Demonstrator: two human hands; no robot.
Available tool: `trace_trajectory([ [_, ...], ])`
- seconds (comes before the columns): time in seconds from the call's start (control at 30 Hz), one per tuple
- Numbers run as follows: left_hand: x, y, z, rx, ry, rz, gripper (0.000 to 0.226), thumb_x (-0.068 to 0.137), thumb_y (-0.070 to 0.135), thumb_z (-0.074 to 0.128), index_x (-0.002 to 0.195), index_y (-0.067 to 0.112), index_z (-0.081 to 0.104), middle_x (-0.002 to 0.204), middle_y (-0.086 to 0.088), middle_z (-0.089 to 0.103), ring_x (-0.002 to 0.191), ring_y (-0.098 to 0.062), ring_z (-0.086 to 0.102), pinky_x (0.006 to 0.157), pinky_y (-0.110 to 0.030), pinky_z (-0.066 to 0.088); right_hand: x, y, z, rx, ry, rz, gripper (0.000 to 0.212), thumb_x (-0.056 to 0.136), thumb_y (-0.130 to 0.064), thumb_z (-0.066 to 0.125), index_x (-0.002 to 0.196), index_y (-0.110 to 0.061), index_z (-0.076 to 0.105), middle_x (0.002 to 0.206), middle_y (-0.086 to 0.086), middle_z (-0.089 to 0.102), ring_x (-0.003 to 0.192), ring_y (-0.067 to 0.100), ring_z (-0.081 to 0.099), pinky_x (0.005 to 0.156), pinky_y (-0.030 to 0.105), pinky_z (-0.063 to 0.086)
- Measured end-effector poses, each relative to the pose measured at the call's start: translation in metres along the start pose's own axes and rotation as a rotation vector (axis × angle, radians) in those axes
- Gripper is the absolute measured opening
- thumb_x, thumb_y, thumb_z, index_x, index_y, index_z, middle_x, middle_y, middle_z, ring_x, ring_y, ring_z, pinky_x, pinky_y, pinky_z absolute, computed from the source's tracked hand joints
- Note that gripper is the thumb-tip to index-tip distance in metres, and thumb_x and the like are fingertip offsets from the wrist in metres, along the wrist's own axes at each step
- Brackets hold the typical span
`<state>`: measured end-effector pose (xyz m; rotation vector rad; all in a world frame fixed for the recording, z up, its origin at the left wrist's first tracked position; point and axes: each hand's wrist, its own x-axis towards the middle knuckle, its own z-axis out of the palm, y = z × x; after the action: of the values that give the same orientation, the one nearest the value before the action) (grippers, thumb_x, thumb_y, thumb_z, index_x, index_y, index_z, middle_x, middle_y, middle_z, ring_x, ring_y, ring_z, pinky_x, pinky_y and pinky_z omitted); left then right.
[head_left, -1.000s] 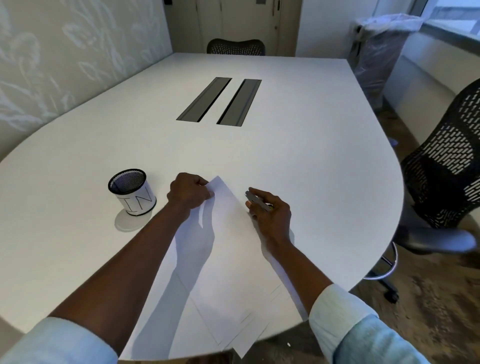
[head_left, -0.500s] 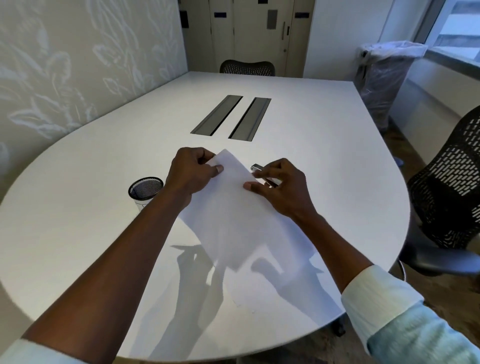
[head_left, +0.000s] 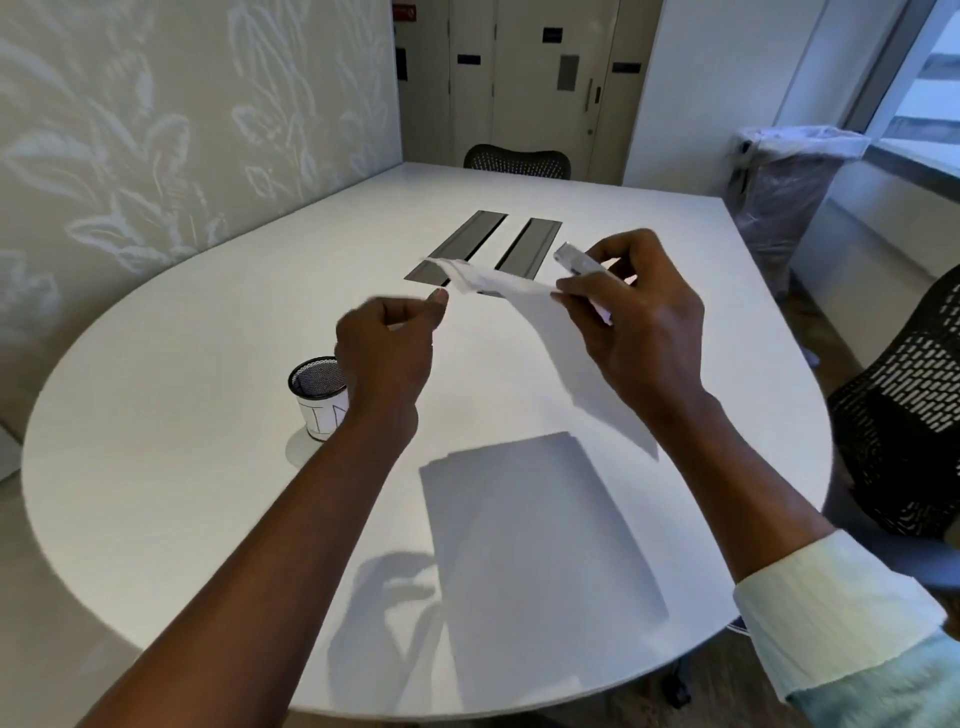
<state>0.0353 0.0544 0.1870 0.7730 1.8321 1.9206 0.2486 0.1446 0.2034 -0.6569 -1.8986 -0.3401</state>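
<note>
A white sheet of paper (head_left: 561, 343) hangs in the air above the white table (head_left: 197, 441), tilted and blurred at its far corner. My right hand (head_left: 639, 322) pinches the sheet near its top edge and also grips a grey pen (head_left: 574, 260) that sticks out above the fingers. My left hand (head_left: 384, 343) is raised just left of the sheet with its fingers curled and the thumb out. It is apart from the paper and nothing shows in it. The sheet's grey shadow lies on the table below.
A black mesh cup (head_left: 319, 395) with a white label stands on the table by my left wrist. Two dark cable slots (head_left: 524, 249) run along the table's middle. A mesh chair (head_left: 904, 415) is at the right, another chair (head_left: 517, 158) at the far end, a lined bin (head_left: 789, 182) beyond.
The sheet rose from the table into the air. My left hand, which pinched its corner, has let go and drawn left. My right hand now carries the sheet alone, with the pen.
</note>
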Motion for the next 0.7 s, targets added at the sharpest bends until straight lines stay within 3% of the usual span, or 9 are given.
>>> trace_trajectory([
  [0.1, -0.009, -0.017, -0.016, -0.227, -0.321, -0.416, 0.055, 0.104, 0.061, 0.053, 0.095, 0.011, 0.075, 0.093, -0.006, 0.086, 0.08, -0.02, 0.082, 0.075, -0.034, 0.06, -0.024, -0.016, 0.0, -0.041, -0.081, -0.05, 0.02, 0.105, -0.029, 0.068, 0.106, -0.016, 0.083, 0.119, 0.013, 0.071, 0.086, 0.026, 0.066, 0.059, 0.029, 0.043],
  [0.2, -0.017, -0.046, -0.037, -0.364, -0.482, -0.642, 0.084, 0.1, 0.078, 0.037, 0.113, 0.004, 0.074, 0.109, -0.018, 0.083, 0.095, -0.03, 0.083, 0.082, -0.039, 0.059, -0.062, -0.031, 0.009, -0.034, -0.213, -0.003, 0.021, 0.104, -0.027, 0.067, 0.11, -0.013, 0.082, 0.118, 0.011, 0.071, 0.086, 0.024, 0.065, 0.064, 0.025, 0.029],
  [0.27, -0.025, -0.065, -0.048, -0.346, -0.488, -0.694, 0.076, 0.097, 0.073, 0.054, 0.12, 0.004, 0.074, 0.112, -0.02, 0.082, 0.099, -0.035, 0.082, 0.082, -0.041, 0.062, -0.092, -0.039, 0.015, 0.0, -0.241, -0.06, 0.011, 0.099, -0.015, 0.074, 0.104, -0.01, 0.083, 0.112, 0.016, 0.073, 0.081, 0.031, 0.067, 0.056, 0.027, 0.037],
  [0.33, -0.036, -0.084, -0.058, -0.285, -0.477, -0.725, 0.053, 0.094, 0.049, 0.074, 0.123, 0.004, 0.074, 0.112, -0.019, 0.082, 0.097, -0.034, 0.083, 0.075, -0.038, 0.067, -0.123, -0.047, 0.021, 0.036, -0.276, -0.088, 0.007, 0.097, -0.01, 0.078, 0.101, -0.009, 0.083, 0.11, 0.018, 0.074, 0.08, 0.033, 0.069, 0.051, 0.032, 0.045],
  [0.4, -0.047, -0.102, -0.065, -0.27, -0.429, -0.771, 0.038, 0.093, 0.019, 0.08, 0.122, -0.003, 0.073, 0.111, -0.023, 0.082, 0.091, -0.034, 0.083, 0.067, -0.034, 0.068, -0.153, -0.053, 0.026, 0.06, -0.328, -0.087, 0.008, 0.098, -0.012, 0.076, 0.1, -0.009, 0.083, 0.111, 0.018, 0.074, 0.08, 0.033, 0.07, 0.049, 0.033, 0.048],
  [0.47, -0.056, -0.115, -0.07, -0.239, -0.365, -0.804, 0.025, 0.091, 0.002, 0.078, 0.113, -0.008, 0.074, 0.113, -0.028, 0.08, 0.086, -0.035, 0.08, 0.063, -0.033, 0.067, -0.178, -0.059, 0.028, 0.072, -0.375, -0.077, 0.015, 0.102, -0.017, 0.07, 0.098, -0.009, 0.082, 0.111, 0.017, 0.073, 0.079, 0.032, 0.069, 0.047, 0.033, 0.048],
  [0.6, -0.063, -0.128, -0.075, -0.169, -0.324, -0.799, 0.014, 0.088, -0.005, 0.08, 0.101, -0.008, 0.076, 0.101, -0.024, 0.079, 0.076, -0.028, 0.077, 0.059, -0.032, 0.066, -0.205, -0.065, 0.028, 0.134, -0.45, -0.049, 0.017, 0.099, -0.024, 0.077, 0.106, -0.01, 0.082, 0.112, 0.015, 0.072, 0.082, 0.029, 0.07, 0.05, 0.031, 0.052],
  [0.7, -0.064, -0.138, -0.077, -0.079, -0.309, -0.752, 0.018, 0.086, -0.006, 0.081, 0.103, -0.01, 0.076, 0.102, -0.024, 0.079, 0.082, -0.03, 0.077, 0.067, -0.038, 0.069, -0.215, -0.067, 0.031, 0.186, -0.484, 0.019, 0.024, 0.095, -0.034, 0.078, 0.107, -0.014, 0.082, 0.114, 0.012, 0.07, 0.083, 0.025, 0.069, 0.056, 0.028, 0.051],
])
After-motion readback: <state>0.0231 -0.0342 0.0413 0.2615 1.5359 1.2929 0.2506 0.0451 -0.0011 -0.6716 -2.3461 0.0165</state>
